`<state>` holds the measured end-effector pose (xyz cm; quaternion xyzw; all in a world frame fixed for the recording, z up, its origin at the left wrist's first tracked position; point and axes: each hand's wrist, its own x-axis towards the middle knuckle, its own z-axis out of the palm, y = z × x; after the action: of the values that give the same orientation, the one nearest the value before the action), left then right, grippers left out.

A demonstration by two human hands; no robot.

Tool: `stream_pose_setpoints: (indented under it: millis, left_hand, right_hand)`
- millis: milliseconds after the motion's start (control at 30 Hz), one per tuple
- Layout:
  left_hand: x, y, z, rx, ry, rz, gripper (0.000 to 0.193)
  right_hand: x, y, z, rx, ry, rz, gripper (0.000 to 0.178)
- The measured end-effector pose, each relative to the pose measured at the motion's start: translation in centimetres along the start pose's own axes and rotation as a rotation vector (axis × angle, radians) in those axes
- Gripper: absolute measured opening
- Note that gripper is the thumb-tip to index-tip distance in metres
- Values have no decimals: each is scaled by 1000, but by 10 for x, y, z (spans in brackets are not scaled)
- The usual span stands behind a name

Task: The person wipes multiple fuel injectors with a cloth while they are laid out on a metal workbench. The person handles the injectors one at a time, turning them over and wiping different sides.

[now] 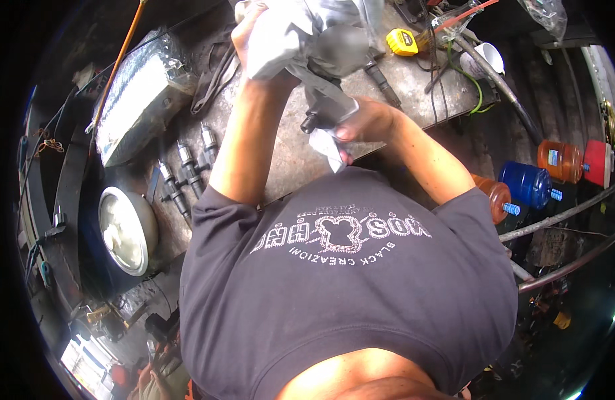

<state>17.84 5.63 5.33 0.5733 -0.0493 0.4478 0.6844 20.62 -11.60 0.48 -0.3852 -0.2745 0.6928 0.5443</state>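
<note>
At the top of the head view, my left hand (246, 30) is closed on a crumpled white sheet (277, 40); whether it is cloth or plastic I cannot tell. A smooth grey rounded thing (341, 50) shows among its folds. Lower and to the right, my right hand (369, 120) grips a blurred dark grey part (331, 107) with a black knob-like end (309, 123). A small white scrap (326, 148) hangs below those fingers. Several metal fuel injectors (187, 163) lie on the worktable (291, 160), left of my left forearm. Another dark cylindrical part (384, 83) rests beyond my right hand.
A plastic-wrapped white package (137, 100) and a round metal-rimmed lamp-like thing (127, 230) sit at the left. A yellow tape measure (402, 42), cables and a white cup (484, 60) are at the far right. Large water bottles (524, 183) and metal pipes (567, 213) stand off the table's right side.
</note>
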Motion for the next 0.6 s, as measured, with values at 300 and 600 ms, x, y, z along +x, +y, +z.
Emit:
stream_pose_setpoints:
  millis: [300,600]
  left_hand:
    - [0,-6,1,83,23,-123,22]
    - [-7,-9,-4,-163,-34,-182,21]
  right_hand:
    - [21,5,24,-740,822,-345,16]
    - [0,16,17,147,137,-183,38]
